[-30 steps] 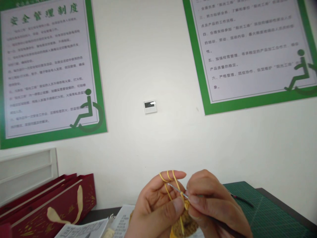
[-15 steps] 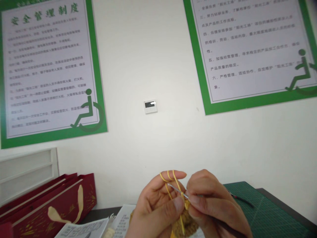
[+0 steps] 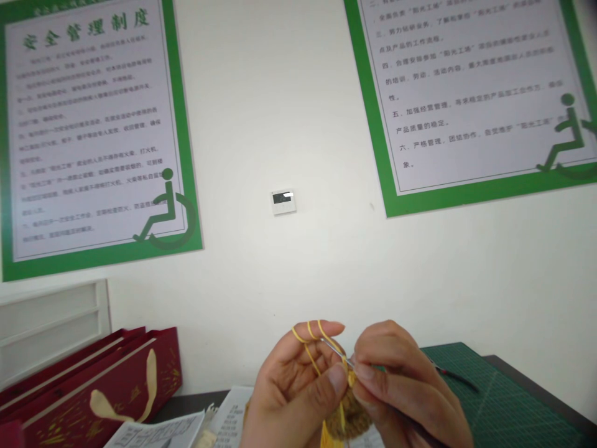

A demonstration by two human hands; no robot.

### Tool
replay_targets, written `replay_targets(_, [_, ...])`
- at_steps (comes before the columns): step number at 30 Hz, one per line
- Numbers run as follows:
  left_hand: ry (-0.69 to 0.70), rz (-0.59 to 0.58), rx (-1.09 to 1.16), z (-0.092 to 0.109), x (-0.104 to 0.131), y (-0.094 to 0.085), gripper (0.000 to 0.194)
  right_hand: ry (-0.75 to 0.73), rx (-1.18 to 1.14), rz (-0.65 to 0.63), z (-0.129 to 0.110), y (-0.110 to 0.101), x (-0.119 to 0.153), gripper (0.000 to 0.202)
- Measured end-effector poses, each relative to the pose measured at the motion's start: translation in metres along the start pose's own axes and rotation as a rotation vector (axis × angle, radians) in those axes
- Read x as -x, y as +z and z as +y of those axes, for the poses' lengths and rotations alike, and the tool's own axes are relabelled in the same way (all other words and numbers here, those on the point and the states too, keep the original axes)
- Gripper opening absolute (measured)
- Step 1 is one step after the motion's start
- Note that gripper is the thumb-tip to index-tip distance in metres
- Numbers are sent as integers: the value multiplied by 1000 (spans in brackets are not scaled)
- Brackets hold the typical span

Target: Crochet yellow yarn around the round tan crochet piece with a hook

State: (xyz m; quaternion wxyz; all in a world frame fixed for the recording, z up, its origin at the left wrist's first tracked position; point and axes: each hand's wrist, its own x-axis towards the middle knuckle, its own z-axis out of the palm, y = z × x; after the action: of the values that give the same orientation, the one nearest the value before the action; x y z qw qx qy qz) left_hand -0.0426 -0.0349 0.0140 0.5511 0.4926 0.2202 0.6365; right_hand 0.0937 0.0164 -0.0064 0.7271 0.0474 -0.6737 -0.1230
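Observation:
My left hand pinches a small brownish-yellow crochet piece between thumb and fingers. Yellow yarn is wound several times round its raised index finger and runs down to the piece. In my right hand is a crochet hook with a silver shaft and a dark handle. The hook's tip lies close under the left index finger, by the yarn, and a loop sits on its shaft above the piece. Loose yellow strands hang below; the fingers hide part of the piece.
On the right lies a green cutting mat with a dark-handled tool on it. Dark red gift bags and printed papers are at the left. Green-framed posters and a small white panel hang on the wall.
The hook's tip has shifted slightly right and up, nearer the yarn at the index finger. My left index finger, with its yarn wraps, has moved a little left.

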Motion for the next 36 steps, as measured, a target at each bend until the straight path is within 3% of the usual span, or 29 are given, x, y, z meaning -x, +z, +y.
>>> replay_targets(7, [-10, -19, -19, 1, 0, -3, 34, 24, -56, 52, 1, 1, 1, 30])
replay_targets(15, [-40, -47, 8, 1, 1, -4, 33, 148, -214, 100, 2, 8, 9, 20])
replay_targets(36, [-48, -68, 27, 4, 2, 0, 33, 56, -198, 94, 2, 8, 1, 24])
